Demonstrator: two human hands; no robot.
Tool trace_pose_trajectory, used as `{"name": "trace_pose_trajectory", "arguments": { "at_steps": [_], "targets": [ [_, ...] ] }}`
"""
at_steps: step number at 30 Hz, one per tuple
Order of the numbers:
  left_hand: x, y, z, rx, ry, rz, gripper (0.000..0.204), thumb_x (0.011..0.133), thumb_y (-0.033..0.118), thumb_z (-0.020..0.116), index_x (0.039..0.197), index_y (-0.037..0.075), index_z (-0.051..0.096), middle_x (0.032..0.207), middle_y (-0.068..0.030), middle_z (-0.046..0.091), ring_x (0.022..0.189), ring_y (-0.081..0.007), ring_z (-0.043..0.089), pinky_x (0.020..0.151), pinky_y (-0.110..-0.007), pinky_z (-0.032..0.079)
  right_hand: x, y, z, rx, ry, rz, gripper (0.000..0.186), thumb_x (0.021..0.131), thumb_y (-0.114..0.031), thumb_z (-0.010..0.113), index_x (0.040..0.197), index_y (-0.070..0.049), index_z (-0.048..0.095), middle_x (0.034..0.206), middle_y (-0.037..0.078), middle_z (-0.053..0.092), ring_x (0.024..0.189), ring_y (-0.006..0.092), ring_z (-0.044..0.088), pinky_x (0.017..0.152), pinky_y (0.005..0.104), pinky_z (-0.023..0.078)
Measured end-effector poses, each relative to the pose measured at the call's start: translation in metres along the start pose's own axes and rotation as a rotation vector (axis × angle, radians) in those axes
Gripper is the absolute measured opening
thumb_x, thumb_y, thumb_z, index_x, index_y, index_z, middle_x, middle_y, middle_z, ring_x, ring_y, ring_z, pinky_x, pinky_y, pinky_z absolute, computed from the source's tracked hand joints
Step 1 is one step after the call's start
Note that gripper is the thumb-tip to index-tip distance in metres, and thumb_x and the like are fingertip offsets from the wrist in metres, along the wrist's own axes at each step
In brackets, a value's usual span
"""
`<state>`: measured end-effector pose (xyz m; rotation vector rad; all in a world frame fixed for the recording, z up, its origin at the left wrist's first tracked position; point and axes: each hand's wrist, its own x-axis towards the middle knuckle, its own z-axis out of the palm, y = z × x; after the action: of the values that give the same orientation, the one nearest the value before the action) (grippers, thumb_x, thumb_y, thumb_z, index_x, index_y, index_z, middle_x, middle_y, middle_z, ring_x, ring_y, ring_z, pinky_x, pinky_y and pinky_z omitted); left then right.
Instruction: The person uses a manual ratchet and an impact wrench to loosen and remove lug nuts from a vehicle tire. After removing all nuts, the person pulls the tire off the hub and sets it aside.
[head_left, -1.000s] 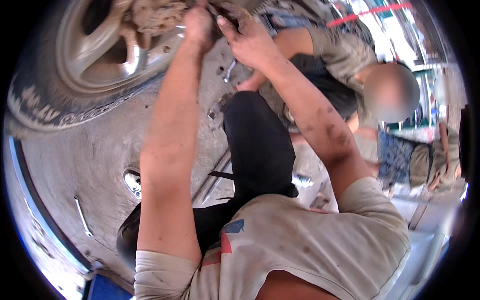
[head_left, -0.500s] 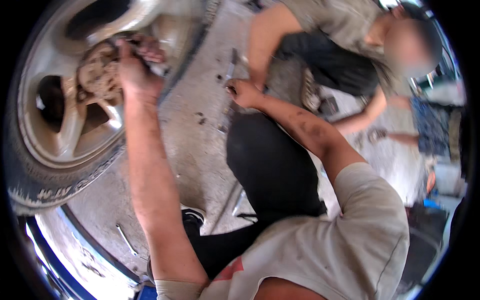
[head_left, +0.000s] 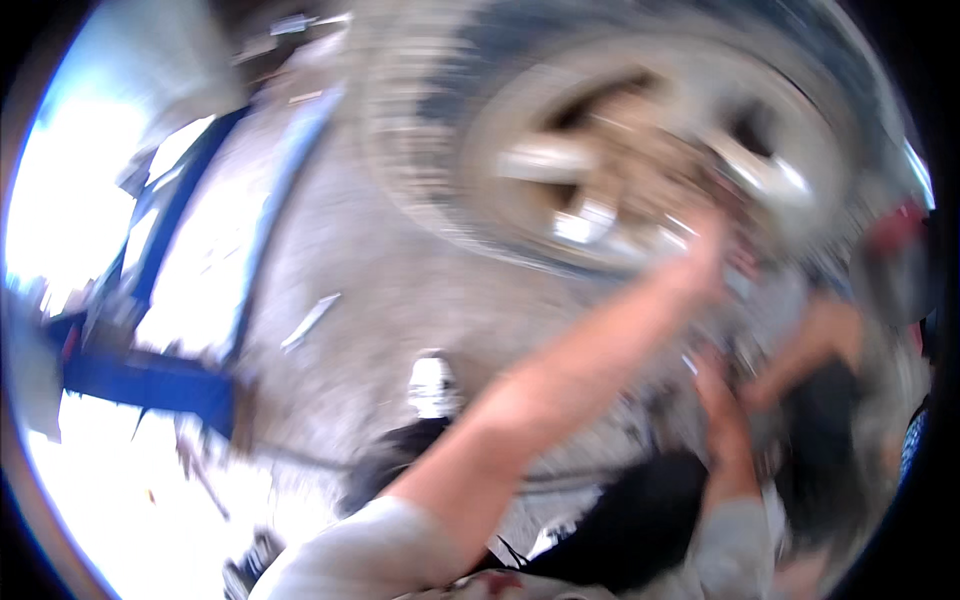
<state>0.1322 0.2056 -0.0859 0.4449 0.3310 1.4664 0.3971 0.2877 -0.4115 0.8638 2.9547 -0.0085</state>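
Note:
The view is heavily smeared by motion. My left hand (head_left: 708, 245) is raised at the hub (head_left: 640, 175) of a large wheel with a black tyre (head_left: 405, 150) and a dull alloy rim (head_left: 800, 200). Its fingers and whatever they may hold are too blurred to make out. My right hand (head_left: 712, 375) is low at the right, below the wheel, beside a co-worker's arm (head_left: 825, 325) reaching down to the floor. A small pale shape is at its fingers, too smeared to name, and I cannot tell how they are curled.
At the left stands blue metal framework (head_left: 150, 380) in bright glare, with a long pale blue rail (head_left: 270, 240) beside it. A wrench (head_left: 310, 322) lies on the concrete floor (head_left: 360, 300). My shoe (head_left: 432, 385) is below the wheel. The co-worker's dark-clothed leg (head_left: 820, 420) is at the right.
My right hand came down from the hub toward the floor, while my left hand stayed at the hub. My view has since swung left, so the wheel and co-worker appear further right.

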Motion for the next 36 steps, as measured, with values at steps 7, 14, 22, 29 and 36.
{"name": "trace_pose_trajectory", "arguments": {
  "at_steps": [7, 14, 22, 29, 36],
  "targets": [
    [0.027, -0.011, -0.012, -0.060, 0.339, -0.191, 0.066, 0.080, 0.071, 0.034, 0.084, 0.007, 0.053, 0.077, -0.0068, 0.050, 0.069, -0.0186, 0.047, 0.058, -0.035, 0.037, -0.014, -0.027, -0.022, -0.196, -0.514, 0.043, 0.061, 0.072, -0.016, 0.065, 0.126, -0.001, 0.042, 0.123, 0.020, 0.049, 0.118, 0.0323, 0.044, 0.103, 0.0405, 0.031],
    [0.049, -0.014, -0.001, -0.156, 0.294, -0.229, 0.085, 0.083, 0.068, 0.030, 0.141, 0.007, 0.021, 0.146, -0.0202, 0.016, 0.134, -0.0344, 0.016, 0.104, -0.053, 0.020, -0.036, 0.006, -0.001, -0.035, -0.329, 0.063, 0.054, 0.070, -0.015, 0.063, 0.118, 0.001, 0.045, 0.119, 0.022, 0.049, 0.115, 0.0368, 0.044, 0.101, 0.0437, 0.031],
    [0.044, -0.030, -0.024, -0.079, 0.388, -0.214, 0.079, 0.084, 0.066, 0.032, 0.138, 0.008, 0.028, 0.140, -0.0193, 0.025, 0.126, -0.0332, 0.026, 0.098, -0.050, 0.027, -0.020, 0.013, 0.021, 0.094, -0.482, 0.060, 0.057, 0.076, -0.019, 0.064, 0.125, 0.001, 0.042, 0.129, 0.024, 0.041, 0.123, 0.0386, 0.035, 0.107, 0.0462, 0.025],
    [0.028, -0.031, -0.038, -0.008, 0.444, -0.160, 0.075, 0.085, 0.064, 0.034, 0.134, 0.008, 0.034, 0.135, -0.0185, 0.033, 0.120, -0.0322, 0.034, 0.092, -0.048, 0.033, 0.004, -0.029, -0.017, 0.249, -0.345, 0.054, 0.050, 0.086, -0.020, 0.055, 0.128, 0.004, 0.040, 0.130, 0.025, 0.041, 0.122, 0.0339, 0.040, 0.103, 0.0442, 0.030],
    [0.034, -0.011, -0.020, 0.074, 0.460, -0.026, 0.071, 0.086, 0.063, 0.036, 0.131, 0.008, 0.039, 0.130, -0.0177, 0.041, 0.114, -0.0311, 0.043, 0.087, -0.046, 0.039, -0.003, -0.020, -0.026, 0.843, -0.135, 0.394, 0.046, 0.084, -0.020, 0.057, 0.123, -0.001, 0.041, 0.117, 0.018, 0.051, 0.097, 0.0252, 0.054, 0.088, 0.0400, 0.043]
  ]
}}
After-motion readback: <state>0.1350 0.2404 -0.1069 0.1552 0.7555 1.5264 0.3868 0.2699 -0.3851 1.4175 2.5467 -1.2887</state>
